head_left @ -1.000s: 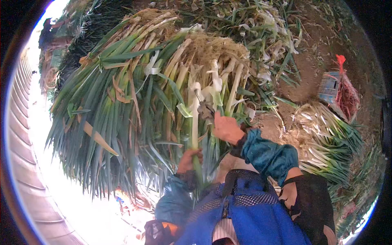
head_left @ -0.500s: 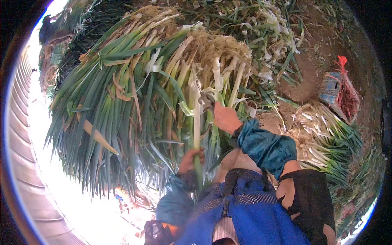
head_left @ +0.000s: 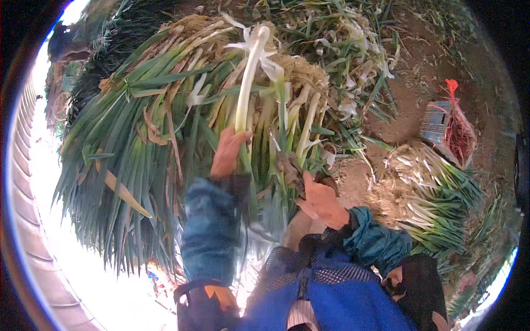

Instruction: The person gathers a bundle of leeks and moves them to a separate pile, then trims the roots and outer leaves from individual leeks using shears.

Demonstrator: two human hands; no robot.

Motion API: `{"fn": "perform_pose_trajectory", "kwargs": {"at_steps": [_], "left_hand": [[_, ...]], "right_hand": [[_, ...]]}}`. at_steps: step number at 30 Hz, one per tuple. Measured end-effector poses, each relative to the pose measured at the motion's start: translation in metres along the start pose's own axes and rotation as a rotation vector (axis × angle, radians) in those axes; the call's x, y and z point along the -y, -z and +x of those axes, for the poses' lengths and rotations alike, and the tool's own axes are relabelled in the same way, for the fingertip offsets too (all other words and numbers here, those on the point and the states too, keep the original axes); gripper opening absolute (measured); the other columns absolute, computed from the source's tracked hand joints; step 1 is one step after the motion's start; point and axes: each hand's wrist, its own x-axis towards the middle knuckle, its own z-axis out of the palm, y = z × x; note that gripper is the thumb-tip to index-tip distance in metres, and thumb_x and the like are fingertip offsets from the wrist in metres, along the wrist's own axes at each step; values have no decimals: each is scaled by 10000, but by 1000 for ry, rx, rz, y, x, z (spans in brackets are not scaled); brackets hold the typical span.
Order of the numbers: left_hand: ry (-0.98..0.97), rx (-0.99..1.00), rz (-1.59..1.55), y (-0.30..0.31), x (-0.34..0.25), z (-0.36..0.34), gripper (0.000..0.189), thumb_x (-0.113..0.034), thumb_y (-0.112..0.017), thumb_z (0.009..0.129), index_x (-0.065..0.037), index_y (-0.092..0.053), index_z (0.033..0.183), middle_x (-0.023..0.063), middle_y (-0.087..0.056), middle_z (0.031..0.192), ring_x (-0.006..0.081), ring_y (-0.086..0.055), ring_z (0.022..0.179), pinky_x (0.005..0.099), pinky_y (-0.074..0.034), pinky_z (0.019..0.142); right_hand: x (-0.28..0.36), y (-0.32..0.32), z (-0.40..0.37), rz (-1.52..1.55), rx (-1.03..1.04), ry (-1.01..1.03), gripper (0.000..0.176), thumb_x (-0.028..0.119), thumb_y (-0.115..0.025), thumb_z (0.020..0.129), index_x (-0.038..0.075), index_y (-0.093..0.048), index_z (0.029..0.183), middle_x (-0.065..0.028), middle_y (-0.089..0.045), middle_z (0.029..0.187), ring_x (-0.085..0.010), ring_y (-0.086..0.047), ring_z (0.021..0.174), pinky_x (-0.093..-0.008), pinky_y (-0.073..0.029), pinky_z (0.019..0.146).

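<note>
My left hand [head_left: 227, 151] is wrapped round a large green onion [head_left: 252, 74] at the foot of its white shank. The onion stands nearly upright, root end toward the top of the view, with torn white skins [head_left: 270, 67] spreading from its upper part. In my right hand [head_left: 323, 203] is what looks like an air blow gun [head_left: 290, 167] with a thin metal nozzle, pointing up and left, apart from the onion. Behind both hands lies a big heap of untrimmed green onions [head_left: 149, 138], roots to the top and leaves hanging down.
Peeled green onions [head_left: 436, 193] lie piled at the right. Above them, on the soil [head_left: 408, 91], are a blue crate-like object [head_left: 435, 120] and a red net bag [head_left: 461, 135]. Stripped skins and leaves [head_left: 353, 49] litter the ground at the top.
My left hand has moved up and left, raising the onion toward the top of the heap. My right hand has drawn down and right with the blow gun. Loose skins now flare from the onion.
</note>
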Motion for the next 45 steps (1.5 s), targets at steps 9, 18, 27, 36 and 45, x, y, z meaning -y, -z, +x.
{"fn": "perform_pose_trajectory", "kwargs": {"at_steps": [9, 18, 27, 36, 45], "left_hand": [[764, 184, 104, -146, 27, -107, 332, -219, -588, 759, -46, -433, 995, 242, -600, 798, 428, -582, 781, 502, -449, 675], [796, 111, -29, -170, 24, -115, 346, -274, -573, 796, -32, -426, 995, 255, -595, 819, 440, -577, 745, 535, -414, 679], [651, -147, 442, -122, 61, -90, 278, -97, -532, 757, -14, -479, 1017, 164, -466, 1017, 353, -443, 1022, 441, -385, 852], [713, -35, 747, -118, 71, -144, 275, -73, -547, 759, -11, -473, 1017, 153, -506, 975, 361, -486, 953, 431, -423, 819], [985, 103, -554, -21, 58, -124, 323, -109, -635, 720, 23, -574, 1008, 152, -626, 893, 236, -605, 811, 349, -463, 731]], "right_hand": [[-60, -11, 57, -50, -48, -146, 540, 291, -634, 725, -31, -386, 1081, -236, -599, 741, -406, -596, 699, -477, -474, 601], [-65, 4, 48, -32, 40, -38, 513, 265, -583, 755, -47, -377, 1106, -253, -578, 720, -424, -578, 686, -493, -458, 582], [-90, -27, 48, -85, 58, 163, 526, 260, -565, 767, -37, -359, 1149, -237, -571, 783, -390, -574, 737, -457, -459, 599], [-23, -20, -4, -10, 306, 42, 619, 278, -594, 739, -79, -343, 1178, -258, -582, 750, -422, -585, 685, -472, -473, 597], [1, -26, -31, -185, 411, 102, 667, 305, -590, 775, -62, -316, 1259, -254, -596, 862, -397, -593, 795, -446, -476, 653]]}}
